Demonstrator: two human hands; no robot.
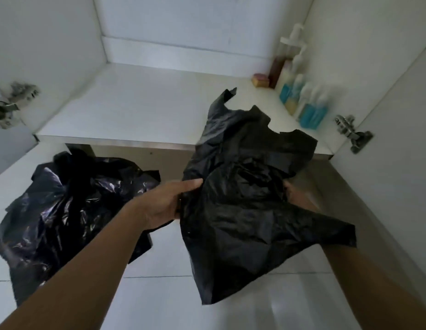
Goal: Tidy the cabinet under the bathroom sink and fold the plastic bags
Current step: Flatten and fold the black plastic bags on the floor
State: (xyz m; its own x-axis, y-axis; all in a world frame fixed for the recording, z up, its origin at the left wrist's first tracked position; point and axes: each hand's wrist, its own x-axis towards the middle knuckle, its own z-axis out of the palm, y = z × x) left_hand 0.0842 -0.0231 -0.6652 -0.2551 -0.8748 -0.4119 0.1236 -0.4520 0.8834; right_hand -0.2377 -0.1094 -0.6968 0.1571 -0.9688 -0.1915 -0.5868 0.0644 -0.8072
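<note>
Black plastic bag point(243, 198) held up, left hand point(164, 203) pinching its edge under the thumb, right hand point(302, 197) gripping the opposite edge, fingers mostly hidden, bag heap point(64, 203) alongside.

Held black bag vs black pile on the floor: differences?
The held bag is lifted between the left hand and right hand; the floor pile lies on the floor. The held bag looks matte and spread; the floor pile is glossy and bunched. Both are black plastic.

Bag point(243, 210): between left hand point(169, 203) and right hand point(300, 196), before shelf point(147, 103).
Pile point(64, 210): on floor, left of bag.
Bottles point(302, 101): on shelf, along right wall.
</note>
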